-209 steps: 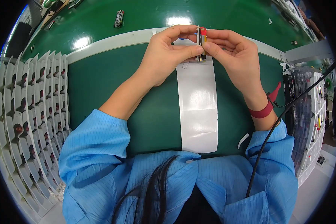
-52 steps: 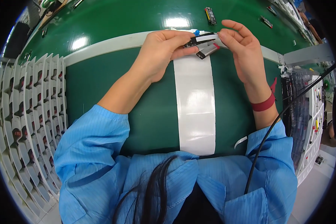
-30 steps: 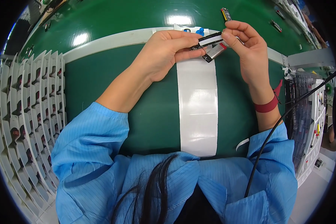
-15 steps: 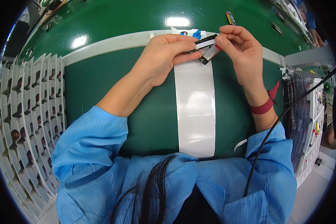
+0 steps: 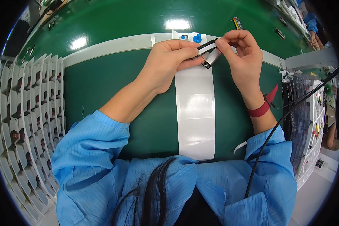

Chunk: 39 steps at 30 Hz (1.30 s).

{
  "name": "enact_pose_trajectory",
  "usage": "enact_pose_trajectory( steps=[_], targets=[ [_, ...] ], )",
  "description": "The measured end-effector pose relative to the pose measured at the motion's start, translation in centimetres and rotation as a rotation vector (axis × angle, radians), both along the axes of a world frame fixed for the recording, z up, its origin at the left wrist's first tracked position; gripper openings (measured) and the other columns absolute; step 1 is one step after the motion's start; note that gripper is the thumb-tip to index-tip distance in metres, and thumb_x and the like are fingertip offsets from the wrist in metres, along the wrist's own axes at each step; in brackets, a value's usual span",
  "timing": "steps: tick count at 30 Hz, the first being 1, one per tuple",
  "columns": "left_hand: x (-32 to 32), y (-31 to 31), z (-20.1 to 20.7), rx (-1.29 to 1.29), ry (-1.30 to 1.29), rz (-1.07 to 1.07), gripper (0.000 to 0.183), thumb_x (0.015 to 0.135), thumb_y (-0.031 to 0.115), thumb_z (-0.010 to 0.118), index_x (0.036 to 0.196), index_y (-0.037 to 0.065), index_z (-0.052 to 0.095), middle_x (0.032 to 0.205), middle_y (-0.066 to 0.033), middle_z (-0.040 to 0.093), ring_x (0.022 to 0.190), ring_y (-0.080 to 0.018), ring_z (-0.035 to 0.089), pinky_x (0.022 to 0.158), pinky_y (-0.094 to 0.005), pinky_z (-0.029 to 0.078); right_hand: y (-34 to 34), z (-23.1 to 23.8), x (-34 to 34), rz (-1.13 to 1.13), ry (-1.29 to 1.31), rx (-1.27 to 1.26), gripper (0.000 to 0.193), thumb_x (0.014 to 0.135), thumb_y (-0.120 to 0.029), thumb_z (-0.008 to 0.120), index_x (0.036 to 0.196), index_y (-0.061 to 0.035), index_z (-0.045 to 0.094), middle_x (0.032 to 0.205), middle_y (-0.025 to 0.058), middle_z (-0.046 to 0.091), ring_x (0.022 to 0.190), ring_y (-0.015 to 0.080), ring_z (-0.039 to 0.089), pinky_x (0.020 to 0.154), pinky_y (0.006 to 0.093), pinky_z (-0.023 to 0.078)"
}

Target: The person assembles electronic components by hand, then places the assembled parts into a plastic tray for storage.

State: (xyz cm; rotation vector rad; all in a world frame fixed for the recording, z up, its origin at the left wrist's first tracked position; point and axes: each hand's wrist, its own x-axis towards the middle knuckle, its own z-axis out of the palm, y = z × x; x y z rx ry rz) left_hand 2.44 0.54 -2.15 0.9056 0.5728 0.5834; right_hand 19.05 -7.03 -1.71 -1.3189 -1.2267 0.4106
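A narrow strip with a black edge and a white face (image 5: 207, 48) is held up between my hands at the far end of the mat. My left hand (image 5: 164, 62) pinches its left end between thumb and fingers. At the strip's right end, the thumb and forefinger of my right hand (image 5: 245, 58) are closed on it, the other fingers curled. Joined to or held against the strip, a silvery cell-like part with a black end (image 5: 211, 59) slants down below it. Beneath lies a long white glossy sheet (image 5: 196, 109), with blue push-pin-shaped pieces (image 5: 197, 38) at its far end.
Left of the green mat (image 5: 150, 132) stands a white slotted rack (image 5: 30, 113) holding many dark parts. Clear plastic trays (image 5: 303, 109) stand at right. A black cable (image 5: 269, 137) crosses my right forearm. Battery-like parts (image 5: 237, 23) lie beyond the pale rail (image 5: 101, 49); a co-worker's hand (image 5: 313, 38) shows far right.
Both hands keep their hold on the strip. My right hand has shifted slightly left and down, and the strip tilts a little more steeply. A co-worker's arm shows more at the upper right.
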Motion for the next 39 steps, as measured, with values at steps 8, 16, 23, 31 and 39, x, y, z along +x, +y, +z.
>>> enact_pose_trajectory(
  steps=[8,16,23,31,39],
  targets=[
    [-0.1,-0.5,0.2,0.011,-0.032,0.007,0.019,0.082,0.004,0.056,0.095,-0.010,0.058,0.092,-0.0177,0.060,0.084,-0.0209,0.063,0.079,-0.0258,0.053,0.1,0.2,-0.4,-0.139,-0.333,0.075,0.016,0.075,-0.005,0.067,0.086,-0.0006,0.057,0.081,0.0028,0.060,0.076,0.0102,0.055,0.073,0.0225,0.045],
    [-0.8,0.9,0.6,-0.102,-0.135,-0.409,0.022,0.086,0.012,0.055,0.103,-0.001,0.054,0.097,-0.0148,0.063,0.084,-0.0182,0.063,0.077,-0.0253,0.053,-0.3,2.3,1.6,0.385,0.454,-0.255,0.014,0.076,-0.002,0.067,0.087,0.0002,0.058,0.082,0.0058,0.062,0.075,0.0102,0.059,0.070,0.0218,0.048],
    [-0.9,1.0,1.0,-0.077,-0.153,-0.476,0.044,0.082,0.013,0.060,0.122,-0.002,0.047,0.097,-0.0106,0.062,0.088,-0.0173,0.061,0.083,-0.0312,0.050,-0.6,2.7,0.1,0.193,-0.367,0.065,0.015,0.073,-0.002,0.066,0.086,-0.0010,0.059,0.080,0.0054,0.061,0.075,0.0146,0.059,0.070,0.0247,0.047],
    [-0.9,1.1,1.2,-0.036,-0.081,-0.466,0.041,0.084,0.013,0.058,0.121,-0.001,0.047,0.093,-0.0098,0.061,0.081,-0.0156,0.062,0.077,-0.0300,0.053,-0.6,2.6,-0.3,0.212,-0.315,0.057,0.015,0.072,-0.003,0.066,0.085,-0.0019,0.059,0.078,0.0051,0.062,0.072,0.0158,0.060,0.069,0.0255,0.048],
    [-1.0,0.9,1.0,-0.031,-0.080,-0.497,0.040,0.084,0.011,0.058,0.121,-0.002,0.048,0.096,-0.0107,0.062,0.083,-0.0154,0.062,0.079,-0.0302,0.053,-0.5,2.5,0.4,0.319,-0.291,-0.001,0.016,0.071,-0.001,0.066,0.084,-0.0021,0.058,0.076,0.0055,0.061,0.071,0.0176,0.060,0.068,0.0270,0.048]
  ],
)
